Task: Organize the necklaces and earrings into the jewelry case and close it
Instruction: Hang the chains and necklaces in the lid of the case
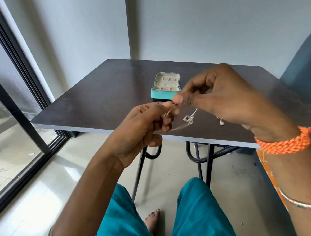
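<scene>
hands: we are pinching a thin necklace (189,117) between left hand (147,124) and right hand (215,95), mid-frame | case: jewelry case (165,95) is sitting open above the hands | left: another pendant (221,122) is lying on the table (98,96); closing not done

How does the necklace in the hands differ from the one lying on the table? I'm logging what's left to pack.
The held necklace hangs between left hand and right hand, pinched; the second necklace lies on the table, partly hidden. Held pendant looks larger. Both silvery, outside the open case.
</scene>
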Available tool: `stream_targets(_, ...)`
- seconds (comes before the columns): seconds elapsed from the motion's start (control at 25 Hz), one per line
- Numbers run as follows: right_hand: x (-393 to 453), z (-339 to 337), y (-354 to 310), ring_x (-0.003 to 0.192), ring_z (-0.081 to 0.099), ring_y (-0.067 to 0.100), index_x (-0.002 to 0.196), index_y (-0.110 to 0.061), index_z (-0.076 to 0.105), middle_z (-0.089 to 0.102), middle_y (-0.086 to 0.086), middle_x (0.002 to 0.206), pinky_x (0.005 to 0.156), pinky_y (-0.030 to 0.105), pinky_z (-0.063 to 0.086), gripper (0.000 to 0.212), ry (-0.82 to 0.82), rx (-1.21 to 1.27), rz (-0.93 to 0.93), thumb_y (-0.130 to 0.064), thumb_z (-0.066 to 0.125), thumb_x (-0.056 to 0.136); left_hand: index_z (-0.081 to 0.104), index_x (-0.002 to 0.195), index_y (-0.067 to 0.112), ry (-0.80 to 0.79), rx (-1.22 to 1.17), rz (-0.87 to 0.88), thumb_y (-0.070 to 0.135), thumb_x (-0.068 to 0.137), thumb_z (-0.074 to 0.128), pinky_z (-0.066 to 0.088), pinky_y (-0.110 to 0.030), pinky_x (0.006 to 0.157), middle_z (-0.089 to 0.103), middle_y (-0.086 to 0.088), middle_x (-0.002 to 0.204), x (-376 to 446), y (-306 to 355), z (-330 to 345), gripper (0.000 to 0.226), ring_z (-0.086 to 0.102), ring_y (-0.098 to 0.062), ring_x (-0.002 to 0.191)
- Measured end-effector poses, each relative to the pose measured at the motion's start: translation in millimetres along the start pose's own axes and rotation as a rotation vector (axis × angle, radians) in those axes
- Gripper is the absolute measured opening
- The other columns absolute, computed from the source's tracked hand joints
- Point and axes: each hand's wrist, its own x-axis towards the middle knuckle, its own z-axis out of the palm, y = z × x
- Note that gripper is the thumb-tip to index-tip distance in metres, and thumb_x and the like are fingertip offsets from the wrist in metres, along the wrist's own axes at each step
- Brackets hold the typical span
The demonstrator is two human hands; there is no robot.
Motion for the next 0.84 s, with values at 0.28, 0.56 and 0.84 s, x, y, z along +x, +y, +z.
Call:
stream_targets(0.28, -11, -6, 11, 0.049, 0.039, 0.009, 0.070, -0.006, 0.066, 0.058, 0.007, 0.062, 0.041, 0.017, 0.034, 0.029, -0.242, 0.271, 0.097, -0.033, 0.072, 0.078, 0.052, 0.061, 0.021, -0.037, -0.624, 0.059, 0.028, 0.085, 0.048, 0.028, -0.016, 0.040, 0.041, 0.009, 0.058, -9, 7, -3, 0.025, 0.041, -0.004, 0.055)
stream_targets(0.56, -31, 25, -4, 0.056, 0.049, 0.002, 0.088, -0.025, 0.070, 0.056, -0.014, 0.060, 0.054, 0.015, 0.037, 0.006, -0.168, -0.295, -0.004, -0.026, 0.064, 0.087, 0.066, 0.098, 0.012, 0.227, -0.474, 0.186, 0.013, 0.092, 0.048, 0.045, -0.013, 0.050, 0.067, 0.005, 0.078, 0, -15, 6, 0.019, 0.062, -0.003, 0.069)
stream_targets(0.84, -21, 2, -9, 0.049, 0.050, 0.001, 0.078, -0.025, 0.073, 0.065, -0.009, 0.059, 0.048, 0.012, 0.040, 0.006, -0.001, -0.130, 0.024, -0.020, 0.073, 0.079, 0.068, 0.086, 0.009, 0.118, 0.022, 0.170, 0.008, 0.089, 0.053, 0.043, -0.016, 0.046, 0.069, 0.000, 0.073, -9, -14, 11, 0.015, 0.061, -0.005, 0.065)
